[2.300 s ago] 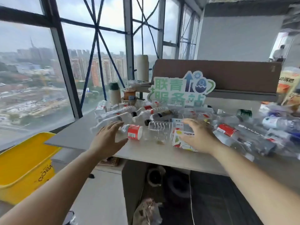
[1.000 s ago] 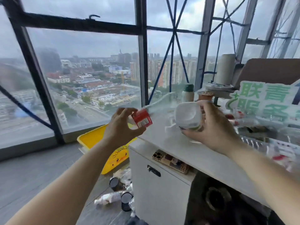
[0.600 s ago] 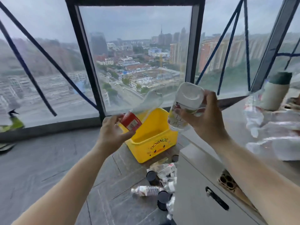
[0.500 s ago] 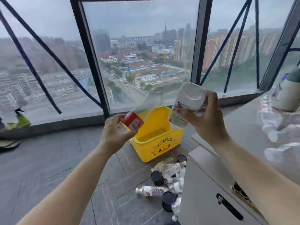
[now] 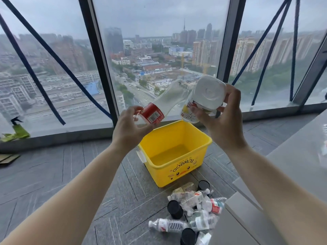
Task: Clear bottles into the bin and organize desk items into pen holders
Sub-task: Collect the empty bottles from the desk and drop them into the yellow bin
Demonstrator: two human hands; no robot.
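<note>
My left hand [image 5: 130, 129] grips a clear plastic bottle with a red label [image 5: 162, 105], its base tilted up and to the right. A wider clear bottle with a printed label [image 5: 206, 96] sits in my right hand [image 5: 223, 121], with the pale bottom facing me. Both bottles hang in the air just above the far rim of an empty yellow bin [image 5: 177, 172] that stands on the floor.
Several crushed bottles [image 5: 194, 207] and black round pen holders [image 5: 175, 209] lie on the grey floor in front of the bin. The grey desk edge [image 5: 292, 167] runs along the right. A window wall stands behind the bin. A green spray bottle [image 5: 16, 129] sits on the sill at left.
I took a bottle in each hand from the desk and turned left. Both bottles have moved over the yellow bin, which now sits centred below my hands.
</note>
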